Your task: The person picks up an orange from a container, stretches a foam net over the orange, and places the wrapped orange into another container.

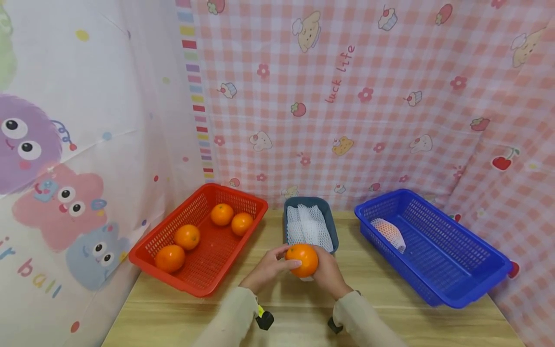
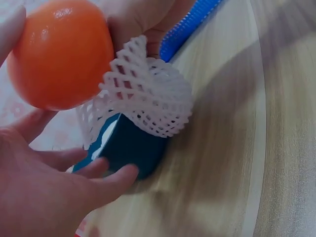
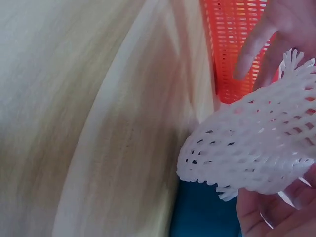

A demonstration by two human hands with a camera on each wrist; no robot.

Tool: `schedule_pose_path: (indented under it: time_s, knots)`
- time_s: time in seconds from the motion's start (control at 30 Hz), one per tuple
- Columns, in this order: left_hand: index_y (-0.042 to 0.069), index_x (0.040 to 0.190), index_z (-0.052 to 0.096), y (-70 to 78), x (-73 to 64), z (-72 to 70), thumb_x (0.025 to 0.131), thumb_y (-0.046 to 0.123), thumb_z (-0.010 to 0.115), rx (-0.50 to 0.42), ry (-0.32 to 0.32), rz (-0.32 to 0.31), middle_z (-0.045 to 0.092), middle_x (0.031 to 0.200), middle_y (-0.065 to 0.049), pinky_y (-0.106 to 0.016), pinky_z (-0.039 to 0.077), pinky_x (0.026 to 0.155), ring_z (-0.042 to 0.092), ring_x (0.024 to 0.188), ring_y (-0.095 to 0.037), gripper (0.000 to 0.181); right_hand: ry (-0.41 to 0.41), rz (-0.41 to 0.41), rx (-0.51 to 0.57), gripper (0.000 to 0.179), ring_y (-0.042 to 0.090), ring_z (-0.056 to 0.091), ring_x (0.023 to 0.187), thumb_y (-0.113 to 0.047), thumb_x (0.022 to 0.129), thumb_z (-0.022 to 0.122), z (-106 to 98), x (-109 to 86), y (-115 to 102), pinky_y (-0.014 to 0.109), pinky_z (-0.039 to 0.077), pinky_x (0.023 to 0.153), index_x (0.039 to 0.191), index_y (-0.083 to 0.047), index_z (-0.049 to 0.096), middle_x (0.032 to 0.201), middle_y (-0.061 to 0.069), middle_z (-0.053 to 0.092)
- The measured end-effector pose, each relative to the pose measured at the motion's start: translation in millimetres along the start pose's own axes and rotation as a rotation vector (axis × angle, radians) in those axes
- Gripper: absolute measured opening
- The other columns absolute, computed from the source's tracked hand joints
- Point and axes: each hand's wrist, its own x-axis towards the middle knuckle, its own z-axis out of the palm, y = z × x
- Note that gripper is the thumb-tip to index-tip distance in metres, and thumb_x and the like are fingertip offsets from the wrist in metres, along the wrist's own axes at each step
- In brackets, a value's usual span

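In front of me, my left hand (image 1: 270,268) holds an orange (image 1: 305,260) between its thumb and fingers, with the other fingers spread below it in the left wrist view. My right hand (image 1: 331,276) is close against the orange's other side and grips a white foam net sleeve (image 2: 153,98). In the right wrist view the net (image 3: 252,143) hangs loose over curled fingertips (image 3: 254,215). From the head view most of this net is hidden behind the orange. Just beyond both hands stands a small dark teal basket (image 1: 333,231) with more white foam nets (image 1: 309,226).
At the left a red basket (image 1: 204,284) contains several bare oranges (image 1: 187,237). A blue basket (image 1: 455,274) on the right has one net-covered fruit (image 1: 389,234) in it. All stand on a wood-grain table (image 1: 373,308), with patterned cloth (image 1: 338,120) hanging behind.
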Motion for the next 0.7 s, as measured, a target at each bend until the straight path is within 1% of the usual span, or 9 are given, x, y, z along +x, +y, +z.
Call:
schedule_pose_path:
  time_s: [0.1, 0.17, 0.23, 0.37, 0.43, 0.5, 0.57, 0.63, 0.7]
  knots:
    - [0.0, 0.134, 0.054, -2.4, -0.3, -1.7, 0.091, 0.026, 0.068, -0.087, -0.075, -0.034, 0.062, 0.12, -0.011, -0.038, 0.048, 0.092, 0.059, 0.103, -0.024, 0.052, -0.014, -0.018, 0.012, 0.054, 0.029, 0.061, 0.103, 0.003, 0.068, 0.085, -1.4, -1.0, -1.0, 0.05, 0.045, 0.096, 0.118, -0.003, 0.064, 0.112, 0.01, 0.066]
    - [-0.001, 0.134, 0.053, -4.7, 0.1, -3.2, 0.091, 0.026, 0.067, -0.141, -0.097, -0.059, 0.062, 0.118, -0.01, -0.035, 0.05, 0.088, 0.06, 0.098, -0.022, 0.052, -0.025, -0.028, 0.018, 0.055, 0.029, 0.061, 0.104, 0.003, 0.069, 0.084, -1.4, -1.8, -0.2, 0.05, 0.045, 0.096, 0.119, -0.003, 0.064, 0.113, 0.01, 0.066]
    - [-0.003, 0.134, 0.052, -6.4, 0.6, -4.6, 0.092, 0.025, 0.067, -0.187, -0.114, -0.076, 0.061, 0.119, -0.012, -0.034, 0.05, 0.088, 0.06, 0.097, -0.021, 0.052, -0.036, -0.036, 0.021, 0.055, 0.028, 0.061, 0.106, 0.006, 0.07, 0.082, -1.5, -2.7, 1.1, 0.05, 0.045, 0.097, 0.121, -0.004, 0.063, 0.115, 0.009, 0.065]
    - [-0.006, 0.136, 0.048, -11.2, 0.1, -8.5, 0.091, 0.02, 0.067, -0.249, -0.114, -0.095, 0.058, 0.122, -0.014, -0.039, 0.05, 0.091, 0.061, 0.099, -0.022, 0.055, -0.069, -0.043, 0.04, 0.06, 0.026, 0.06, 0.107, 0.008, 0.073, 0.078, -3.3, -4.4, 1.9, 0.047, 0.047, 0.094, 0.129, -0.006, 0.06, 0.121, 0.009, 0.064]
    - [-0.007, 0.137, 0.046, -12.9, -1.3, -10.9, 0.091, 0.017, 0.067, -0.251, -0.107, -0.094, 0.057, 0.124, -0.015, -0.042, 0.049, 0.092, 0.061, 0.099, -0.023, 0.056, -0.089, -0.028, 0.056, 0.064, 0.024, 0.061, 0.104, 0.008, 0.075, 0.076, -5.3, -5.2, 1.4, 0.045, 0.05, 0.091, 0.134, -0.007, 0.057, 0.12, 0.008, 0.064]
    - [-0.007, 0.137, 0.046, -14.0, -2.1, -13.0, 0.09, 0.015, 0.067, -0.239, -0.098, -0.1, 0.056, 0.125, -0.016, -0.045, 0.049, 0.093, 0.061, 0.1, -0.024, 0.056, -0.094, 0.002, 0.064, 0.063, 0.022, 0.063, 0.099, 0.006, 0.078, 0.074, -7.6, -5.6, 0.0, 0.042, 0.052, 0.087, 0.136, -0.007, 0.055, 0.118, 0.007, 0.065]
    - [-0.005, 0.138, 0.046, -14.0, -2.5, -14.2, 0.089, 0.015, 0.069, -0.212, -0.081, -0.106, 0.055, 0.125, -0.016, -0.045, 0.049, 0.092, 0.061, 0.1, -0.024, 0.057, -0.071, 0.026, 0.052, 0.053, 0.019, 0.063, 0.093, 0.003, 0.08, 0.073, -9.3, -5.0, -1.3, 0.04, 0.053, 0.082, 0.13, -0.007, 0.06, 0.111, 0.005, 0.067]
    - [-0.003, 0.14, 0.043, -14.0, -1.7, -14.0, 0.087, 0.015, 0.071, -0.186, -0.054, -0.113, 0.054, 0.125, -0.017, -0.044, 0.05, 0.091, 0.061, 0.1, -0.025, 0.063, -0.036, 0.052, 0.017, 0.035, 0.017, 0.062, 0.086, -0.002, 0.082, 0.074, -10.8, -4.2, -3.0, 0.037, 0.054, 0.079, 0.116, -0.008, 0.067, 0.103, 0.002, 0.067]
    - [-0.001, 0.145, 0.036, -13.9, -0.3, -12.8, 0.084, 0.014, 0.074, -0.169, -0.022, -0.115, 0.052, 0.125, -0.019, -0.043, 0.051, 0.089, 0.06, 0.099, -0.025, 0.073, 0.006, 0.059, -0.015, 0.018, 0.015, 0.059, 0.081, -0.005, 0.082, 0.075, -12.3, -3.5, -5.3, 0.034, 0.054, 0.075, 0.099, -0.01, 0.07, 0.094, -0.001, 0.066]
